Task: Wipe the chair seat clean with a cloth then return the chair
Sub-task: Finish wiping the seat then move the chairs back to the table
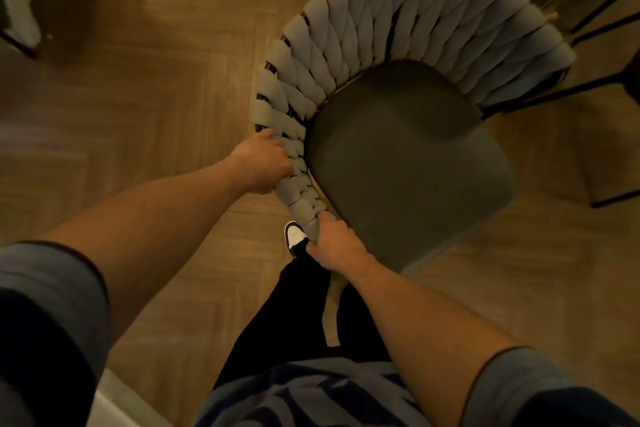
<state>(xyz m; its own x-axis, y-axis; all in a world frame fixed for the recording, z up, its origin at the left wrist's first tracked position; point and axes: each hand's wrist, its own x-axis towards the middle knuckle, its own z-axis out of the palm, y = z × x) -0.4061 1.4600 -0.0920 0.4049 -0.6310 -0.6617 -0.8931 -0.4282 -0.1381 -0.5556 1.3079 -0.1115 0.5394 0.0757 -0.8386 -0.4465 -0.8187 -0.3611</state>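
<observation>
Right hand (334,246) and left hand (263,163) each clench the near end of the chair (408,163) back, grey woven cord curving round a dark green seat. Bare wood floor (156,107) lies left; black legs (602,10) crowd beyond.

Grey woven-cloth chair with a matt padded seat on a wooden floor.

The curved grey chair back (398,21) is thick, soft cloth rope, ribbed and matt, plaited over a thin black frame that looks like metal. The dark olive-grey chair seat (408,163) is smooth, matt upholstery with no visible weave. The light brown herringbone floor (156,97) looks like wood plank with fine grain and a faint satin sheen. Thin black legs of neighbouring furniture (599,14) look like matt metal rod. The black-and-white shoe (295,236) seems smooth, slightly glossy. The striped blue shirt (311,395) is soft, matt knit cloth.
</observation>
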